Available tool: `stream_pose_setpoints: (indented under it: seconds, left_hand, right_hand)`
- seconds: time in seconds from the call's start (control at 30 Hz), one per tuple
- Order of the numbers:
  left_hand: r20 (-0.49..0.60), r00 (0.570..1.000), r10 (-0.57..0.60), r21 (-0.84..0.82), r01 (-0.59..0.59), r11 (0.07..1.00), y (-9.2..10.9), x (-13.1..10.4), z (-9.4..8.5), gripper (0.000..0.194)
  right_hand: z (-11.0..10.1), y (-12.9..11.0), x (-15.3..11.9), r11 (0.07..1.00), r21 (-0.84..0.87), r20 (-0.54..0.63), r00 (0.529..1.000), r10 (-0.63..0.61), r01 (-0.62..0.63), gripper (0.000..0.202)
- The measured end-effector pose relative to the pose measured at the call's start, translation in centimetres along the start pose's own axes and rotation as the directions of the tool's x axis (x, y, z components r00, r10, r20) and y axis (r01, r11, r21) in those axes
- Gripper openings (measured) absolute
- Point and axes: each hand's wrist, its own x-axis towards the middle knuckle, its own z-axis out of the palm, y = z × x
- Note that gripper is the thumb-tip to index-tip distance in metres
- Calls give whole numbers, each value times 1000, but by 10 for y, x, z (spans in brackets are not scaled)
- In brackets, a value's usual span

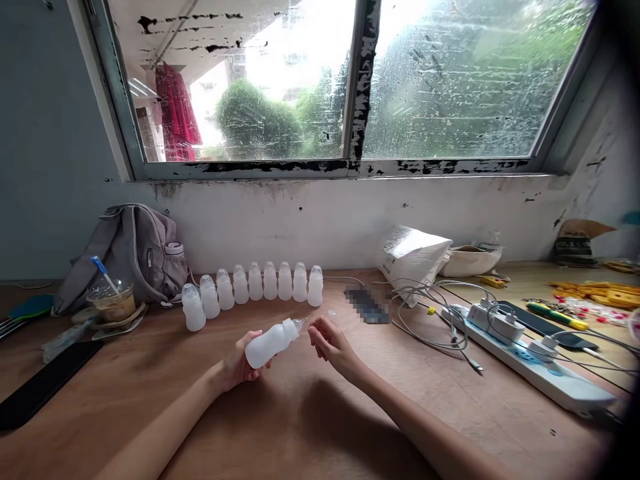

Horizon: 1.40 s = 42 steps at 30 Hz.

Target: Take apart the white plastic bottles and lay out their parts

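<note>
A frosted white baby bottle [270, 345] lies tilted in my left hand [241, 360], its clear teat [299, 324] pointing up and to the right. My left fingers are wrapped round the bottle's body from behind and below. Right at the teat's tip, my right hand [333, 343] has its fingers curled together in a pinch; what they hold, if anything, is too small to make out. Just behind that hand is a small clear cap-like piece [333, 313]. Several similar capped bottles [255, 283] stand upright in a curved row beyond my hands.
On the left are a grey backpack [143, 253], a drink cup with a straw [113, 301] and a black flat object [47, 383]. To the right, a power strip [530, 363], tangled cables [425, 327], a white packet [415, 257] and a screwdriver [557, 315] lie on the table.
</note>
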Motion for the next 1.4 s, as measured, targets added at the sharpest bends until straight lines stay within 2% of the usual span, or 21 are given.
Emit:
stream_pose_setpoints:
  seconds: [0.27,0.37,0.77,1.07,1.2,1.3,1.4]
  left_hand:
    - [95,995,-8,65,1,998,-5,-1,0,44]
    - [106,994,19,85,-28,996,-5,-3,1,41]
    - [137,990,24,107,-39,993,1,-7,6,41]
    - [73,997,20,92,-27,995,-3,-4,0,47]
    - [8,996,92,16,-92,996,-1,-4,1,42]
    - [-86,979,185,-43,-189,981,2,-4,3,36]
    - [-162,951,262,-52,-274,960,3,-2,2,32]
  right_hand:
    - [1,3,2,992,18,-98,987,128,-127,36]
    - [-2,4,5,984,74,-66,984,168,-163,40]
    - [-6,5,5,997,29,-39,997,71,-70,31]
    - [-7,11,8,991,116,-48,997,65,-60,27]
    - [-8,14,8,992,125,-158,987,40,-21,27]
    - [-8,21,13,1000,27,-213,977,12,-6,26]
    - [-5,31,24,978,-209,-138,989,-53,23,16]
